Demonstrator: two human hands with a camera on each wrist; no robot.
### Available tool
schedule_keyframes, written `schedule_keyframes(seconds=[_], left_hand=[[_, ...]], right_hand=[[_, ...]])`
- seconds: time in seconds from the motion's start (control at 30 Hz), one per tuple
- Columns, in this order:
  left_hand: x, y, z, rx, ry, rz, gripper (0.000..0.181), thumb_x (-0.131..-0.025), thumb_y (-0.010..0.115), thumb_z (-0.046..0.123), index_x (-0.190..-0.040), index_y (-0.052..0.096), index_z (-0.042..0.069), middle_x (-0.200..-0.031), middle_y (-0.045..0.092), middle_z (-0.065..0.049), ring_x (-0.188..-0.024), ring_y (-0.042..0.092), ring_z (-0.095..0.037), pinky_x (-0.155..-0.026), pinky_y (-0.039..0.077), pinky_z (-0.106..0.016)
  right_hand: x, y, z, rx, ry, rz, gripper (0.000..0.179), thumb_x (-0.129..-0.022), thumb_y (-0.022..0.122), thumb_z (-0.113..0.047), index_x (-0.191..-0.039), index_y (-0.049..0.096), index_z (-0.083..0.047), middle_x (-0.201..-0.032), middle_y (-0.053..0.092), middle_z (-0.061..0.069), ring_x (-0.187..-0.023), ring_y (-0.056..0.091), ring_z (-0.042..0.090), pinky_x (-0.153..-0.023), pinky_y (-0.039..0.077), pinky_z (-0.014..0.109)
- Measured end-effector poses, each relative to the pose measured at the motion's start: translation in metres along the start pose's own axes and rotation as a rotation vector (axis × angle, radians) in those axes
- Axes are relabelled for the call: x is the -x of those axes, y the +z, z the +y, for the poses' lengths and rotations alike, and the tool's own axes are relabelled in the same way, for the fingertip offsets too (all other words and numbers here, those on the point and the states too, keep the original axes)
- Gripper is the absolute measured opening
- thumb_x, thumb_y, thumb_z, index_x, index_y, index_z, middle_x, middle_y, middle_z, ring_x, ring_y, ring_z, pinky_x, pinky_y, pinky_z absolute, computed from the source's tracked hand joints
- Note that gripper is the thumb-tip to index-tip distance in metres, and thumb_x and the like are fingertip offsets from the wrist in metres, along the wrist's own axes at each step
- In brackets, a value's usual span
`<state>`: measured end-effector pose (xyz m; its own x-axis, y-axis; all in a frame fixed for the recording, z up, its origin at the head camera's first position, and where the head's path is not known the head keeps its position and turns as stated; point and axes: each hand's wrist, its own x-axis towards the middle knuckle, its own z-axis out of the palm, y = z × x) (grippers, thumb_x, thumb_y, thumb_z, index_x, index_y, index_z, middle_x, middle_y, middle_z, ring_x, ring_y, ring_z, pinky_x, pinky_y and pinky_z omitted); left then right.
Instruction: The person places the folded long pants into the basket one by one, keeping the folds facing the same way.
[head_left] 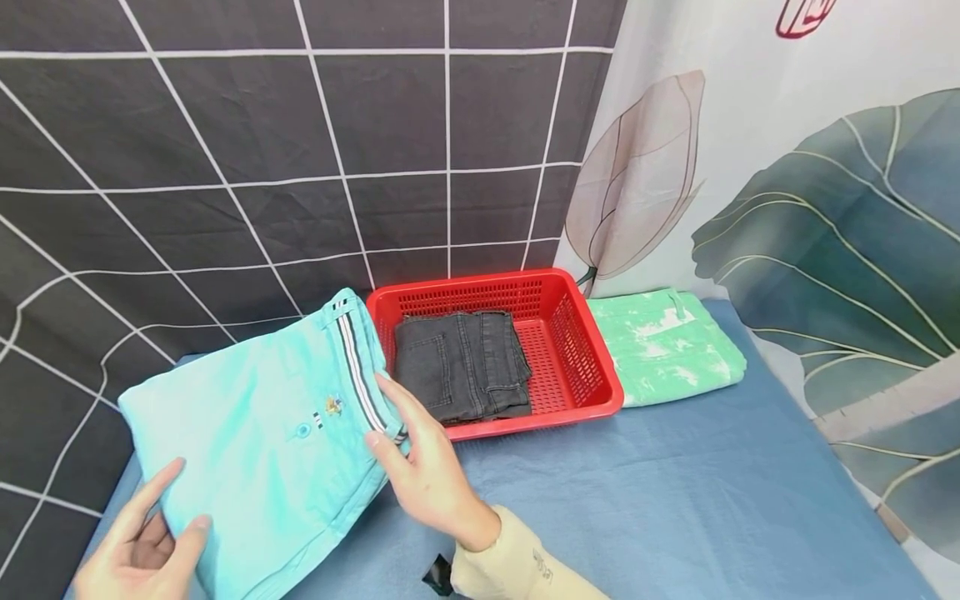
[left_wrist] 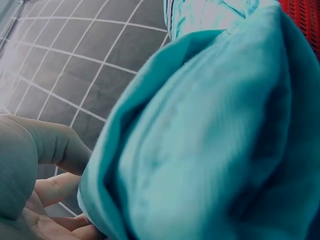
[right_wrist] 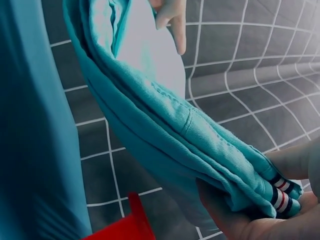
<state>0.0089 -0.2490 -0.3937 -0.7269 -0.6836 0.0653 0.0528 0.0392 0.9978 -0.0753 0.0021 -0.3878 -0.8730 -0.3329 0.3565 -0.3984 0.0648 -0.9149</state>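
Note:
Folded turquoise trousers (head_left: 247, 425) with a striped waistband are held up off the blue surface by both hands, left of the red basket. My right hand (head_left: 431, 471) grips the waistband end; in the right wrist view, thumb and fingers lie on either side of the folded layers (right_wrist: 200, 130). At the opposite edge my left hand (head_left: 146, 542) pinches the cloth between thumb and fingers. In the left wrist view the bunched turquoise fabric (left_wrist: 190, 135) hides the fingertips. Folded dark grey jeans (head_left: 461, 367) lie in the left part of the red basket (head_left: 592, 358).
A folded green-and-white garment (head_left: 663, 346) lies right of the basket. Under everything is a blue cloth surface (head_left: 675, 500). Behind it hang a dark gridded curtain (head_left: 390, 108) and a leaf-patterned curtain (head_left: 750, 125). A small black object (head_left: 438, 575) shows by the right sleeve.

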Motion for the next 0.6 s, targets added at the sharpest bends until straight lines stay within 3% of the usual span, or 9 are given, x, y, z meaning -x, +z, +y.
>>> schedule_keyframes(seconds=[0.13,0.27,0.37,0.6], left_hand=[[0.001,0.004,-0.001,0.058,0.056,-0.050,0.059,-0.074,0.058,-0.031,-0.129,0.062,-0.011,-0.103,0.074,0.002,-0.091,0.071,-0.006,-0.070,0.054,-0.012],[0.003,0.010,0.002,0.070,0.069,-0.078,0.058,-0.076,0.058,-0.030,-0.130,0.061,-0.010,-0.109,0.073,0.001,-0.095,0.071,-0.008,-0.072,0.054,-0.013],[0.004,0.015,0.006,0.043,0.046,-0.073,0.057,-0.077,0.059,-0.029,-0.130,0.063,-0.008,-0.110,0.072,0.002,-0.096,0.070,-0.007,-0.074,0.053,-0.012],[0.004,0.021,0.014,-0.113,-0.026,-0.051,0.057,-0.080,0.066,-0.021,-0.130,0.068,0.006,-0.117,0.069,0.006,-0.099,0.066,0.003,-0.077,0.050,-0.008]], right_hand=[[0.000,-0.003,0.000,0.008,0.008,0.010,0.055,-0.102,0.056,-0.017,-0.154,0.039,-0.011,-0.158,0.039,0.002,-0.146,0.033,0.017,-0.118,0.028,0.039],[0.000,-0.007,0.000,0.005,0.027,0.010,0.055,-0.103,0.055,-0.017,-0.155,0.039,-0.012,-0.158,0.039,0.001,-0.146,0.032,0.017,-0.118,0.029,0.040],[0.000,-0.009,0.000,-0.007,0.031,0.010,0.055,-0.103,0.055,-0.017,-0.155,0.037,-0.012,-0.158,0.038,0.001,-0.147,0.031,0.016,-0.118,0.028,0.041],[-0.002,-0.016,0.000,-0.016,0.042,0.020,0.056,-0.104,0.056,-0.017,-0.156,0.036,-0.013,-0.159,0.037,-0.002,-0.147,0.029,0.013,-0.118,0.028,0.040]])
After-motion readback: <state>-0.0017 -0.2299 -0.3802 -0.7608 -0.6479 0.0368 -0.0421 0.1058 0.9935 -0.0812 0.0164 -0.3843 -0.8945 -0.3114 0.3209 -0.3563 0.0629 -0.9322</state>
